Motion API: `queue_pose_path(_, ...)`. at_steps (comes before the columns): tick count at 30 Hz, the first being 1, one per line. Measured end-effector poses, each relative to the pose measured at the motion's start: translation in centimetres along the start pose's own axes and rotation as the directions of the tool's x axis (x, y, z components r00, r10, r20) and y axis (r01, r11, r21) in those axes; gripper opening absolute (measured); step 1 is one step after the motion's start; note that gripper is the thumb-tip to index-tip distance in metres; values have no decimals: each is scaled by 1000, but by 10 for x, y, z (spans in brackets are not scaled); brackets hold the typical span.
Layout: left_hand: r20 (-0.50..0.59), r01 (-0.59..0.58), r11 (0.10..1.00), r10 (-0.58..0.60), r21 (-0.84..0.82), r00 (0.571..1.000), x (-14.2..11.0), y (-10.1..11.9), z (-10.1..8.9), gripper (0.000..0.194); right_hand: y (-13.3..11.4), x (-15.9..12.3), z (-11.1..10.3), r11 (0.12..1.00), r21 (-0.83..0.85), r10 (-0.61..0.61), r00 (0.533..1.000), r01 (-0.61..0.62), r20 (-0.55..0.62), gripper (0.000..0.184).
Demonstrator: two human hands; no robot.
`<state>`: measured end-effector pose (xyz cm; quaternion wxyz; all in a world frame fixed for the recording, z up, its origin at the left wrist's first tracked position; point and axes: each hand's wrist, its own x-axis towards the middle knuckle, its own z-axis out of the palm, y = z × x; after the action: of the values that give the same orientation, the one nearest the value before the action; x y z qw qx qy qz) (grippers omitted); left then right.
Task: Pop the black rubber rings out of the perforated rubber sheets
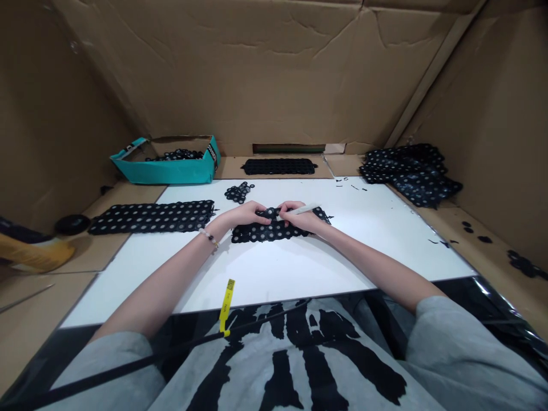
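A black perforated strip point(265, 232) with rows of round holes lies on a white board point(342, 254), directly under my hands. My left hand point(244, 214) rests on its upper edge, with the fingers curled onto the strip. My right hand point(297, 216) grips a white marker pen point(305, 209), and the pen's tip is pressed down near the middle of the strip. Part of the strip is hidden under both hands. A small black cluster of rings point(238, 192) lies just beyond my left hand.
A longer perforated sheet point(152, 218) lies to the left, and another point(278, 166) lies at the back. A teal box point(171, 172) holds black pieces. A stack of sheets point(411, 171) sits back right, with black scraps point(483, 240) on the cardboard. Cardboard walls surround the board.
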<state>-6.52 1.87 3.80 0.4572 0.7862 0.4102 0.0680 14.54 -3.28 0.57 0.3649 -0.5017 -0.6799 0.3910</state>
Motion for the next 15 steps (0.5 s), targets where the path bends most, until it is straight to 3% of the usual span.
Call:
queue_pose_path(13,-6,-30,998,30,54,1000,4,-7,-2,37,0,0,-2,1000,-7,3,1000,-3,29,12)
queue_pose_path(15,-3,-40,998,41,40,999,4,-9,-1,37,-3,-2,1,998,-54,-43,999,42,-6,11)
